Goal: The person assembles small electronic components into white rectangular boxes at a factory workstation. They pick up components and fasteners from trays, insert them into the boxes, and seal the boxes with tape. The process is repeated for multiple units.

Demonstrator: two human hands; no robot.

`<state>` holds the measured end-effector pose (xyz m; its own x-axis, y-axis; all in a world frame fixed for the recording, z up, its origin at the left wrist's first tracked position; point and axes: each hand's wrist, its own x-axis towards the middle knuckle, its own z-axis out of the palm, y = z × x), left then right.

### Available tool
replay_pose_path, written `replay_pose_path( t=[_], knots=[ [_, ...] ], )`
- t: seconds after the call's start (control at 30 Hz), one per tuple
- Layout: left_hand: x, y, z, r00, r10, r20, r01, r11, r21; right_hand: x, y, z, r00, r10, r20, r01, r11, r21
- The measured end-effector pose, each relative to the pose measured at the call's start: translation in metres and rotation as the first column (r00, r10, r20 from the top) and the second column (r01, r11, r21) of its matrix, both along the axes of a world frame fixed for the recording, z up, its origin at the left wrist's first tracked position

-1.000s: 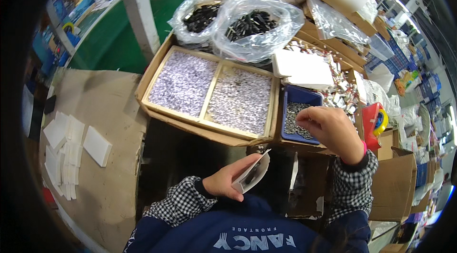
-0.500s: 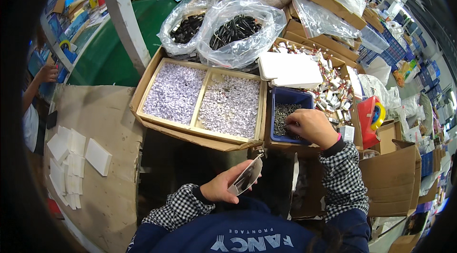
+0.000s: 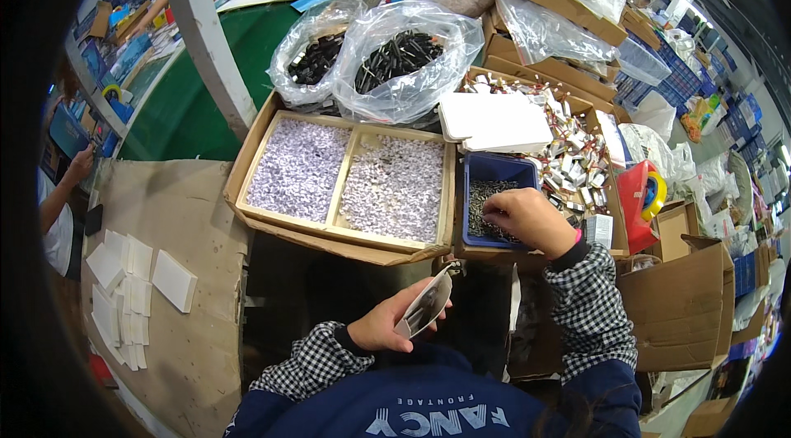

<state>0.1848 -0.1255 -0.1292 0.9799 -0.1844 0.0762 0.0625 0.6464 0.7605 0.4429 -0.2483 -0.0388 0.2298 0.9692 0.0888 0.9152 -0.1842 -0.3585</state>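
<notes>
My left hand is closed around a thin white box, holding it tilted low in front of my body with its open side showing a greyish inside. My right hand reaches into a blue plastic bin of small dark metal pieces, which look like screws. The fingertips are pinched together just over these pieces; whatever they hold is too small to see. Left of the bin, a two-part wooden tray holds many tiny white-and-lilac parts.
A stack of white cards lies on a carton of small white parts with red wires. Behind the tray stand clear bags of black parts. White flat boxes rest on the cardboard-covered table at left. Another person's hand is beyond.
My right hand has shifted slightly left within the bin, fingers drawn closer together. The left hand keeps its hold on the box. The whole view has shifted slightly.
</notes>
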Motion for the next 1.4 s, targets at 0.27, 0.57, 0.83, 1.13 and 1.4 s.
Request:
replay_pose_path(
  t=[0.27,0.57,0.83,1.13,1.4],
  knots=[
    [0.004,0.0,0.001,1.0,0.023,-0.004,-0.024,0.999,-0.023,0.002,-0.009,0.013,0.989,-0.147,-0.018,0.148,0.987,0.064],
    [0.01,-0.003,0.0,0.99,0.14,-0.027,-0.135,0.98,0.148,-0.06,-0.012,0.057,0.941,0.1,-0.324,-0.02,0.971,0.24],
    [0.008,-0.001,0.011,1.0,0.016,0.005,-0.016,0.998,0.064,-0.093,-0.006,0.058,0.923,0.351,-0.156,-0.301,0.914,0.274],
    [0.0,-0.009,0.0,0.993,-0.072,0.092,0.081,0.991,-0.107,-0.114,-0.03,0.022,0.777,-0.014,-0.629,0.156,0.973,0.172],
    [-0.033,-0.02,-0.023,0.979,-0.189,-0.08,0.182,0.98,-0.086,-0.171,-0.055,-0.046,0.432,-0.069,-0.899,0.454,0.878,0.151]
  ],
)
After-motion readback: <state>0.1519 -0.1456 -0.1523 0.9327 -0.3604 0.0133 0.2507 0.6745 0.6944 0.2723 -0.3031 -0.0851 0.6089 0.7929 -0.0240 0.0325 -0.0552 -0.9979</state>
